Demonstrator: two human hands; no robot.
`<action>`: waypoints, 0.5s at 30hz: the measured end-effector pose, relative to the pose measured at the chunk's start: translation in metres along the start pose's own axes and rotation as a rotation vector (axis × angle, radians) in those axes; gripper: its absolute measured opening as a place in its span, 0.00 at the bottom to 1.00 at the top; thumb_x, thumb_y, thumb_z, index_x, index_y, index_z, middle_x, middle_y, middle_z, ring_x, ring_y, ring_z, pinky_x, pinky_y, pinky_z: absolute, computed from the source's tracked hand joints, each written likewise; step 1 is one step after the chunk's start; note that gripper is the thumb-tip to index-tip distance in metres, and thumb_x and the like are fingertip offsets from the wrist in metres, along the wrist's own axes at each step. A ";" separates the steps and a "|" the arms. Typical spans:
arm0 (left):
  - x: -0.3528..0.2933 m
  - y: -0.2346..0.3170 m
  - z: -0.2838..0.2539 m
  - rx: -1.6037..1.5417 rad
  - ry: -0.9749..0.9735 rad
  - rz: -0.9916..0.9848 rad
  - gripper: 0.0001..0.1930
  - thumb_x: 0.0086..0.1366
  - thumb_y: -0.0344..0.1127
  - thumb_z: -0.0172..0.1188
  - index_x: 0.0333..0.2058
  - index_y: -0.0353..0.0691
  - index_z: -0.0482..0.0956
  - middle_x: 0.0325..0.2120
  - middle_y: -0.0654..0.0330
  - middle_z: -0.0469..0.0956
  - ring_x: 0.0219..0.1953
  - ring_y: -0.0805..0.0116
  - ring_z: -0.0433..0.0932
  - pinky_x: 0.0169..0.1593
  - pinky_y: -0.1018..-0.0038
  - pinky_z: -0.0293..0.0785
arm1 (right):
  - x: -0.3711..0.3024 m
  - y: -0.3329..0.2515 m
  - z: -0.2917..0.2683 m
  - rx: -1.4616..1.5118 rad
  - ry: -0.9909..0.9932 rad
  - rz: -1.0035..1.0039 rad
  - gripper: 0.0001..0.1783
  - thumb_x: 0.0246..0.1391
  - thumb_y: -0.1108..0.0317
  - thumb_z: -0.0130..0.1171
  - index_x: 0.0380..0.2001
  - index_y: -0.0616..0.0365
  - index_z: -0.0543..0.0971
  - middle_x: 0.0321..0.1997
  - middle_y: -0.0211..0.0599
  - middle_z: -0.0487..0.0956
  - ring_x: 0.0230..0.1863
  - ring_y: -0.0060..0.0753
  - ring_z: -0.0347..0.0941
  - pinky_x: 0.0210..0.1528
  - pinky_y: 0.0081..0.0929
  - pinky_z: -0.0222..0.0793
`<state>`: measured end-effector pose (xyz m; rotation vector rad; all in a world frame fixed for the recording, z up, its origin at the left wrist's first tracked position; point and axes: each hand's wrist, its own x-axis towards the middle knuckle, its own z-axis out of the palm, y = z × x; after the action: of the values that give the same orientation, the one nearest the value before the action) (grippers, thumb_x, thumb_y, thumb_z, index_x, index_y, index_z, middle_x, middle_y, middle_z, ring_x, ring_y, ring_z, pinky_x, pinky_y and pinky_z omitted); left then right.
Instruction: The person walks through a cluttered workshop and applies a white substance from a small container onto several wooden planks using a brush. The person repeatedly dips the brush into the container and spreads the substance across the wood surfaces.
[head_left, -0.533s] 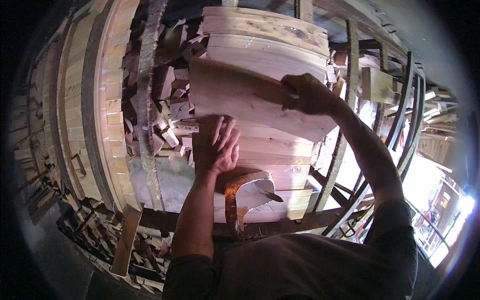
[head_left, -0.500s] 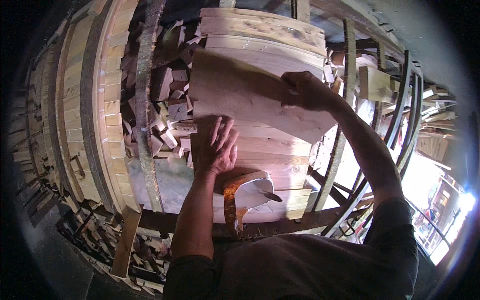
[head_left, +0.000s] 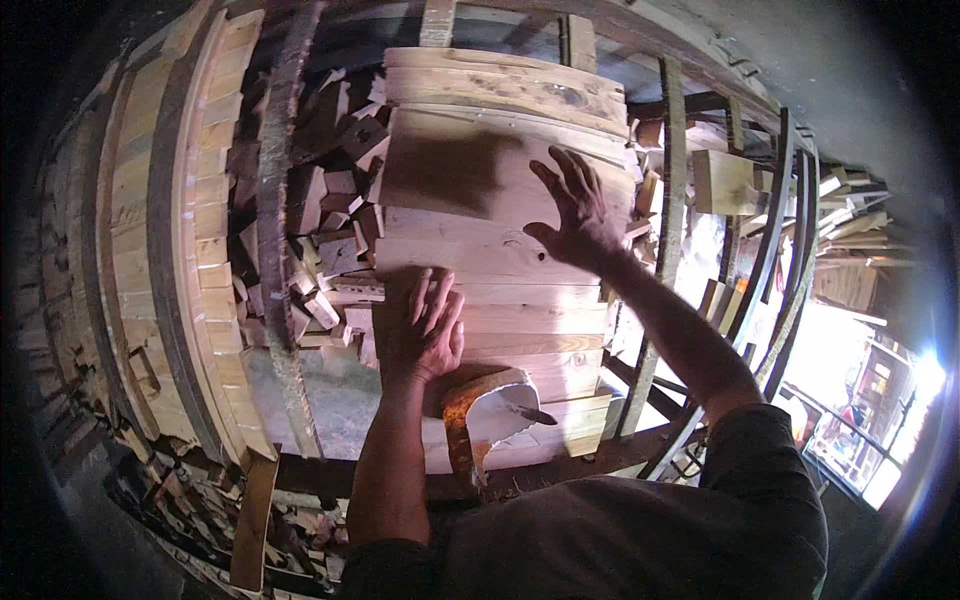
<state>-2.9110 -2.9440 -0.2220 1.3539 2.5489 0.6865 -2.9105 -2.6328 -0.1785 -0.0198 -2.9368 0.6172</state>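
Note:
A wide, thin wooden sheet (head_left: 460, 165) lies across a row of pale planks (head_left: 500, 315) set side by side. On the sheet's right part my right hand (head_left: 580, 215) is spread, fingers apart, holding nothing. My left hand (head_left: 432, 325) rests flat on the planks nearer to me, its fingers stretched out. Close beside it, to the right, stands a cut-open container (head_left: 462, 425) with an orange-brown outside, white stuff inside and a ragged rim. A dark-tipped stick (head_left: 533, 414) pokes out of it.
Rough upright timbers (head_left: 278, 220) and a heap of wood offcuts (head_left: 335, 200) flank the planks on the left. Further left stands another panel of joined boards (head_left: 135, 270). Dark rails (head_left: 775, 250) and a wooden block (head_left: 725, 183) are at the right, before a bright opening.
The sheet has gone from raised and tilted in my right hand to lying on the planks. My right hand has let go of it and opened.

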 end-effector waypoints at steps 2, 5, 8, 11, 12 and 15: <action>-0.002 0.002 -0.002 0.018 -0.003 -0.007 0.22 0.57 0.38 0.59 0.51 0.40 0.74 0.66 0.53 0.59 0.69 0.44 0.55 0.68 0.48 0.56 | -0.021 -0.013 0.000 0.011 0.102 0.191 0.47 0.40 0.66 0.72 0.66 0.51 0.63 0.69 0.53 0.59 0.69 0.59 0.54 0.69 0.51 0.54; -0.003 0.005 0.000 0.029 0.032 -0.035 0.23 0.57 0.38 0.59 0.52 0.43 0.73 0.66 0.55 0.62 0.68 0.48 0.59 0.67 0.45 0.55 | -0.057 -0.006 -0.002 0.011 0.214 0.447 0.50 0.38 0.68 0.72 0.66 0.51 0.60 0.68 0.60 0.56 0.69 0.64 0.50 0.69 0.56 0.49; -0.003 0.005 0.005 0.020 0.047 -0.033 0.25 0.57 0.38 0.59 0.55 0.43 0.70 0.66 0.55 0.61 0.67 0.46 0.59 0.68 0.46 0.54 | -0.077 0.002 -0.015 -0.092 0.079 0.397 0.54 0.36 0.63 0.75 0.68 0.48 0.59 0.70 0.60 0.53 0.71 0.65 0.47 0.69 0.60 0.45; -0.002 0.004 0.007 0.013 0.047 -0.005 0.25 0.57 0.37 0.58 0.54 0.41 0.70 0.65 0.52 0.62 0.66 0.43 0.60 0.68 0.48 0.54 | -0.067 0.017 -0.019 -0.118 -0.056 0.107 0.55 0.32 0.59 0.76 0.66 0.53 0.61 0.71 0.60 0.53 0.71 0.68 0.47 0.69 0.61 0.47; -0.001 0.006 0.004 0.036 0.035 0.004 0.24 0.57 0.37 0.58 0.54 0.40 0.70 0.65 0.52 0.62 0.66 0.43 0.60 0.68 0.48 0.55 | -0.059 0.022 -0.016 -0.122 -0.084 0.031 0.55 0.31 0.59 0.76 0.66 0.56 0.61 0.71 0.61 0.53 0.71 0.69 0.47 0.69 0.62 0.47; 0.003 0.006 -0.002 0.094 0.029 0.021 0.24 0.57 0.37 0.59 0.53 0.40 0.71 0.65 0.52 0.62 0.67 0.44 0.59 0.68 0.51 0.55 | -0.029 0.033 -0.019 -0.262 -0.174 -0.032 0.55 0.38 0.41 0.73 0.64 0.59 0.63 0.71 0.63 0.52 0.71 0.69 0.48 0.70 0.59 0.50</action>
<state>-2.9086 -2.9393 -0.2175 1.4122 2.6236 0.6014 -2.8800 -2.5962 -0.1788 0.0559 -3.1582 0.2373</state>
